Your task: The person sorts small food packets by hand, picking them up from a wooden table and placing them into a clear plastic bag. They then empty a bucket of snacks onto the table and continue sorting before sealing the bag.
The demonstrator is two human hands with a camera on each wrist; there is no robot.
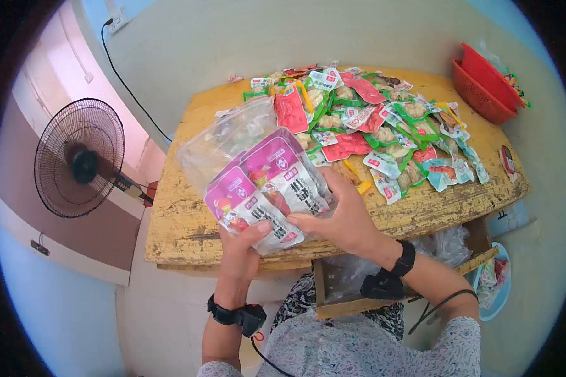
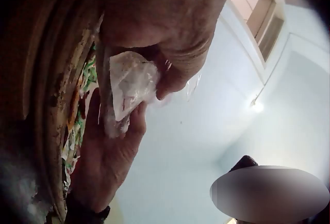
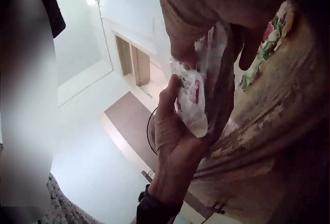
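Note:
Both hands hold a clear plastic bag (image 1: pixel 217 135) with purple-and-white printed packets (image 1: pixel 283 173) in it, above the table's near left part. The left hand (image 1: pixel 242 251) grips the lower left edge, its thumb across the front of a packet. At the right side, the right hand (image 1: pixel 343 217) pinches the bag and packets, thumb in front and fingers partly hidden behind. In the left wrist view the bag's clear end (image 2: pixel 131 84) sits between the two hands; the right wrist view shows its crumpled plastic (image 3: pixel 193 100) between them too.
Many small green, red and white packets (image 1: pixel 371 132) are heaped on the worn yellow table (image 1: pixel 188 207). Red baskets (image 1: pixel 487 88) stand at the back right. An open drawer (image 1: pixel 352 308) holds clear plastic. A blue basin (image 1: pixel 493 283) is at the right, a fan (image 1: pixel 82 160) at the left.

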